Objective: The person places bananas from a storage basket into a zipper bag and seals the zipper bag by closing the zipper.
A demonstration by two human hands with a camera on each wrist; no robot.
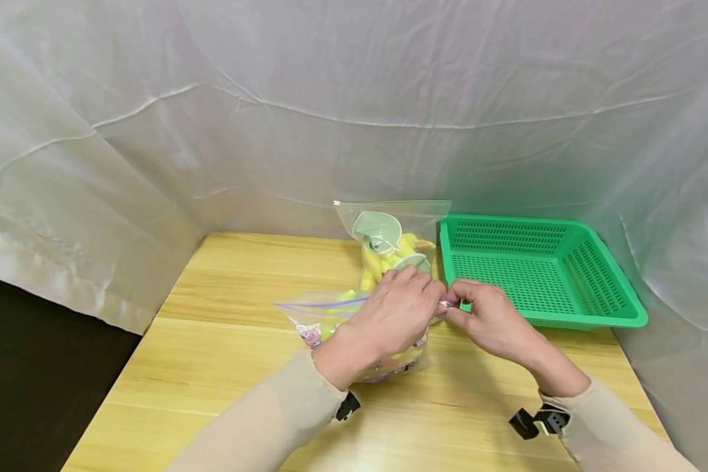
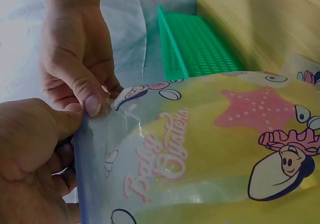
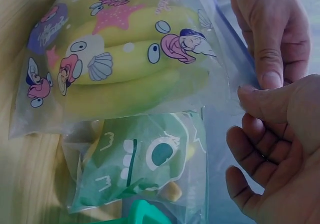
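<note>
A clear zip bag (image 3: 135, 59) printed with pink starfish and cartoon oysters stands on the table, filled with yellow, banana-shaped pieces. Along its top runs a purple zip strip (image 1: 313, 305). My left hand (image 1: 398, 308) reaches across the bag and pinches the right end of that strip between thumb and fingers. Right beside it, the thumb and forefinger of my right hand (image 1: 490, 321) pinch the same corner, with the other fingers curled loosely. The fingertips of both hands meet there. My left hand and forearm hide part of the bag in the head view.
Behind stands a second zip bag (image 1: 377, 229) with a green cartoon print and yellow pieces inside. A green plastic basket (image 1: 513, 282) sits at the back right of the wooden table (image 1: 212, 354). Grey-white fabric (image 1: 307, 157) hangs around the back and sides.
</note>
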